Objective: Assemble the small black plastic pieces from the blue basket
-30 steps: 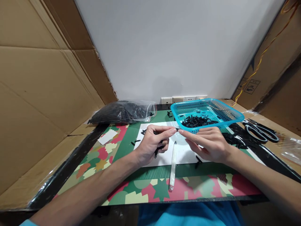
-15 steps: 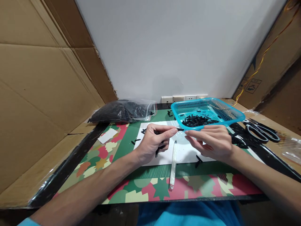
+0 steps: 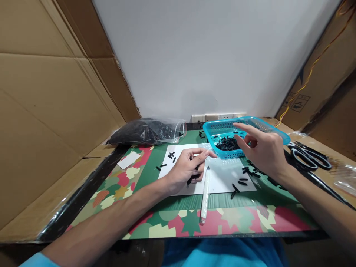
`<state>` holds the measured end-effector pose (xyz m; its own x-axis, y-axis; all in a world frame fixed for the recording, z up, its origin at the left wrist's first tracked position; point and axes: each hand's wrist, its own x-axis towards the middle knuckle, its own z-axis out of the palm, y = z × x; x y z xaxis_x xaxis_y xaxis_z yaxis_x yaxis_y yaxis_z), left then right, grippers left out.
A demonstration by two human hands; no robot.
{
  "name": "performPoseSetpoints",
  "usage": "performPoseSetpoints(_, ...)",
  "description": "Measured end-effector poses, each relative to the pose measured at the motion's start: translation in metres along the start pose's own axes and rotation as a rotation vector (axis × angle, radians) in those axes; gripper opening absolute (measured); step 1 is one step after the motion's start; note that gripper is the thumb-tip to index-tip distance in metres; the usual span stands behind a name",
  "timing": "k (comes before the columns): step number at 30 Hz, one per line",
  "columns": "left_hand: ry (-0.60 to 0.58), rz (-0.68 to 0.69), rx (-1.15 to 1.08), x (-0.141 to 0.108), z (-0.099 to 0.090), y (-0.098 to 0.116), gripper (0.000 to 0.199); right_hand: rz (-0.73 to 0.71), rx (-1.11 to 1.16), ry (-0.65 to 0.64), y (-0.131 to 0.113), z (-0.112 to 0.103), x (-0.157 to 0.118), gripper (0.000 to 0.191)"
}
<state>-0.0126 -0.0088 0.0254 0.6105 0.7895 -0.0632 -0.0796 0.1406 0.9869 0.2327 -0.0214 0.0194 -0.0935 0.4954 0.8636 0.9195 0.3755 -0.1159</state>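
A pattern-bordered green mat (image 3: 172, 204) covers the table (image 3: 83, 193). Beneath the left hand (image 3: 198, 163) lies a white sheet (image 3: 222, 180); just right of that hand, a white pointed tool (image 3: 205, 196); beyond and left, a zip-lock bag (image 3: 139, 132); beyond the right hand (image 3: 258, 146), a blue perforated basket (image 3: 228, 154); nearer, slim black pieces (image 3: 253, 172).

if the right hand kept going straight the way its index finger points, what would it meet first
Probably the far-left wall of the blue basket, which lies ahead of the right hand in the picture. The hand's height is hard to judge, so it may pass above the rim.
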Motion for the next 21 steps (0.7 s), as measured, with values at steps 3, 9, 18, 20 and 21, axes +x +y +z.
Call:
performPoseSetpoints(3,-0.009,0.016,0.024,0.001,0.002,-0.003,0.038,-0.207,0.188,-0.023,-0.012,0.003,-0.008,0.019)
performPoseSetpoints(9,0.024,0.048,0.154,0.003,0.013,-0.011,0.047,-0.482,0.293,-0.107,-0.055,0.007,-0.026,0.005)
performPoseSetpoints(18,0.030,0.031,0.091,0.005,0.013,-0.008,0.046,-0.303,0.394,-0.218,-0.052,0.014,-0.026,0.015)
performPoseSetpoints(20,0.008,-0.004,0.039,0.004,0.011,-0.007,0.042,-0.279,0.441,-0.185,-0.048,0.016,-0.026,0.016)
performPoseSetpoints(21,0.008,-0.017,0.023,0.004,0.010,-0.007,0.040,-0.274,0.458,-0.158,-0.046,0.016,-0.025,0.016)
